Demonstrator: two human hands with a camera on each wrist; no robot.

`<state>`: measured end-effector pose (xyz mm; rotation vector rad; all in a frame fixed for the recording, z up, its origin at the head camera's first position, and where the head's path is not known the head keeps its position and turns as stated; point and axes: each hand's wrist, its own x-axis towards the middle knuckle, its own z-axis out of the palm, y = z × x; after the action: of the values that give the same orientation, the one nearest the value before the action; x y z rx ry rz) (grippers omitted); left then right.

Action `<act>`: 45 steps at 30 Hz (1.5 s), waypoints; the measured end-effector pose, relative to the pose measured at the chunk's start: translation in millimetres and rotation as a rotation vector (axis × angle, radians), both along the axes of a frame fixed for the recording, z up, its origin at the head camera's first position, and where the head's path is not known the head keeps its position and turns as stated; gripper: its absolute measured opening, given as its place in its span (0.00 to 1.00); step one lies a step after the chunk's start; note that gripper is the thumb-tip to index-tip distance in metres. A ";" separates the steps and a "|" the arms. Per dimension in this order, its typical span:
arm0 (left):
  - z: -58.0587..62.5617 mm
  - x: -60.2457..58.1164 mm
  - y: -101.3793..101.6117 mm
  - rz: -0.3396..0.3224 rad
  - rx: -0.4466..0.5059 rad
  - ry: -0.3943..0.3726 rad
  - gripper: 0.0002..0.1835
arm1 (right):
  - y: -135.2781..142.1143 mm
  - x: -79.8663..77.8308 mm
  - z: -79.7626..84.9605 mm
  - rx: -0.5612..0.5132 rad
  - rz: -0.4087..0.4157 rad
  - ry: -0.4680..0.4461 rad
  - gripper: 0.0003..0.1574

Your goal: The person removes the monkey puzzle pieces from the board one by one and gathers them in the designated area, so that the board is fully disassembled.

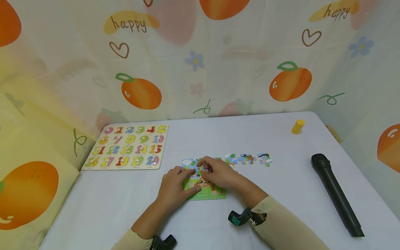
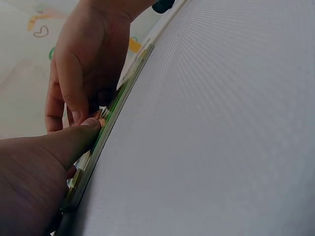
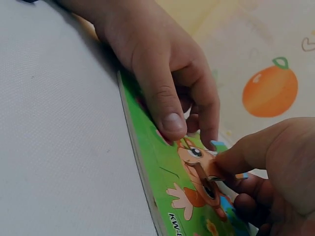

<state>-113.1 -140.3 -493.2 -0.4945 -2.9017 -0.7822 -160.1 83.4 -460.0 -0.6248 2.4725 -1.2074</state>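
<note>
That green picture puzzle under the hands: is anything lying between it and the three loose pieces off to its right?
Nothing visible does. The loose pieces lie in a row on bare table just right of the puzzle board. The right hand and left hand are already on the board; the black microphone lies far right.

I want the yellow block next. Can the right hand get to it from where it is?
Probably yes. The right hand rests on the puzzle board, and bare table lies between it and the yellow block; only loose puzzle pieces sit near that path.
</note>
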 end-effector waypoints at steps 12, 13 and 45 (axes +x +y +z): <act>0.7 -0.6 -0.2 0.005 -0.003 -0.011 0.33 | 3.3 0.1 -1.3 -0.159 -0.068 -0.086 0.17; 0.9 -0.4 0.0 0.005 -0.001 -0.014 0.33 | 4.6 -0.2 -0.6 -0.176 -0.072 -0.097 0.17; -1.3 0.6 -0.4 0.008 -0.004 0.000 0.33 | 78.0 14.9 13.5 -0.236 -0.175 -0.101 0.19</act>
<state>-112.4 -140.7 -494.6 -0.4837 -2.9042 -0.7752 -145.2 161.5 -446.5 -0.3986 2.3599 -1.5733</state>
